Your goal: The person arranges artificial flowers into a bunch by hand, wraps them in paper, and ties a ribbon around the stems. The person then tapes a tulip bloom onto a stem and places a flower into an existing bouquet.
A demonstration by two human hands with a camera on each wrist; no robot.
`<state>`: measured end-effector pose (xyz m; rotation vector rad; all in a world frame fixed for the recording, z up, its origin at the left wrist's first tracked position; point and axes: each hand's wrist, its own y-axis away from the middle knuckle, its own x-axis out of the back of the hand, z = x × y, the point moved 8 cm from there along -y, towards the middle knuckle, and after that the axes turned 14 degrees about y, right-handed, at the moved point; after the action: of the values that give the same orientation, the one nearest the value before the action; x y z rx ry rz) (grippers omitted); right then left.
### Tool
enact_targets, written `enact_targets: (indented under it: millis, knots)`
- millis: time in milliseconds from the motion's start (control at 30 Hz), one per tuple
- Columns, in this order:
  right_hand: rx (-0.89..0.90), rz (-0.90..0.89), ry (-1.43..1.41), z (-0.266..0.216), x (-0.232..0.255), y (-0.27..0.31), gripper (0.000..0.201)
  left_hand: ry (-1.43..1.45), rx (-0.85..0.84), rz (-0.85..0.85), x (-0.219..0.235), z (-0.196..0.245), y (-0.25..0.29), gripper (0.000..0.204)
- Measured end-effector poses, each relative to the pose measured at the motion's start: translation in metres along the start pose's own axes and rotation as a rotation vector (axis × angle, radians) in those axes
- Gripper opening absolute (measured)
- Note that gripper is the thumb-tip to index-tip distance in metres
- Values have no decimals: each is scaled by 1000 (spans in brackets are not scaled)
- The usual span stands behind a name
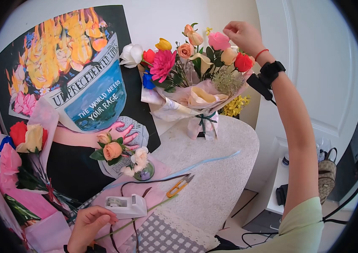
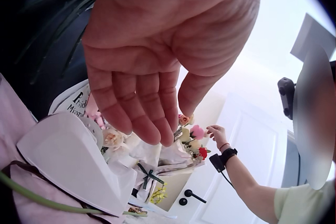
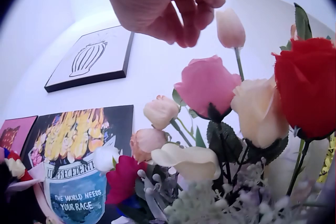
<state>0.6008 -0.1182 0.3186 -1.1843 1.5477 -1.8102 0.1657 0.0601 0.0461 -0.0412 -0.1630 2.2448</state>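
Note:
A large wrapped bouquet (image 1: 206, 101) of mixed flowers stands on the table, tied with a dark green ribbon (image 1: 206, 120). My right hand (image 1: 244, 37) is raised over its top, fingers loosely bent, fingertips just above a pink rose (image 1: 219, 41). In the right wrist view, a pale peach tulip (image 3: 230, 28) rises beside the fingers, and a red rose (image 3: 304, 87) stands further right. My left hand (image 1: 88, 227) hovers by the white tape dispenser (image 1: 136, 207) at the front. Its fingers hang relaxed and hold nothing in the left wrist view.
Orange-handled snips (image 1: 180, 186), a green stem (image 1: 156, 207) and brown ribbon lie near the dispenser. A small glass vase (image 1: 146, 172) stands mid-table. At left lies another bunch of flowers (image 1: 29, 143), in front of a large painting (image 1: 92, 99). A door (image 1: 314, 63) is at right.

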Motion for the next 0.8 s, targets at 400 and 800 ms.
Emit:
enact_targets:
  millis: [400, 800]
  knots:
    - [12, -122, 111, -16, -20, 10, 23, -3, -9, -14, -1, -1, -1, 16]
    - [56, -21, -51, -32, -22, 10, 18, -4, -4, -18, 0, -1, 0, 15]
